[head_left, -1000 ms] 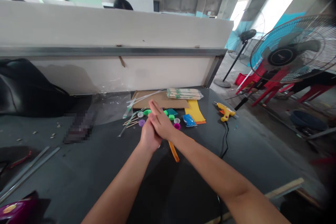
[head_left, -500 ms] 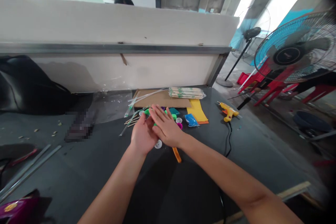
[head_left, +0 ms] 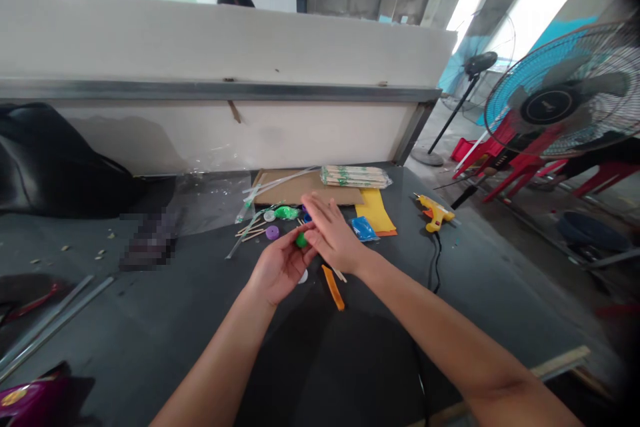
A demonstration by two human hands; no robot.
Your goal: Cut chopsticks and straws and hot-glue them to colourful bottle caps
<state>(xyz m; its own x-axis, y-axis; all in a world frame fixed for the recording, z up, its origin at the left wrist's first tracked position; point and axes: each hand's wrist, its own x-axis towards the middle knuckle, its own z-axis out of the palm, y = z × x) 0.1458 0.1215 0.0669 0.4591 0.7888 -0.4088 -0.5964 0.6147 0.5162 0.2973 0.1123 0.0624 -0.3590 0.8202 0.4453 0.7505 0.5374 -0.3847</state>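
My left hand is turned palm-up over the dark table, and its fingers curl around a small green plastic cap. My right hand is palm-down and flat-fingered, just beyond it and holding nothing. Near the fingertips lie a green wrapped piece, a purple cap and a white cap. A second white cap is partly hidden under my left hand. An orange foam strip lies below my right wrist, with thin wooden sticks on the left.
A cardboard sheet, bundled chopsticks, yellow foam, a blue packet and a corded yellow glue gun lie ahead. A white partition stands behind the table. A black bag lies left; a fan stands right.
My hands have parted from their pressed-together position. My left hand has turned palm-up, with the green cap showing at its fingers. My right hand has shifted farther out and right.
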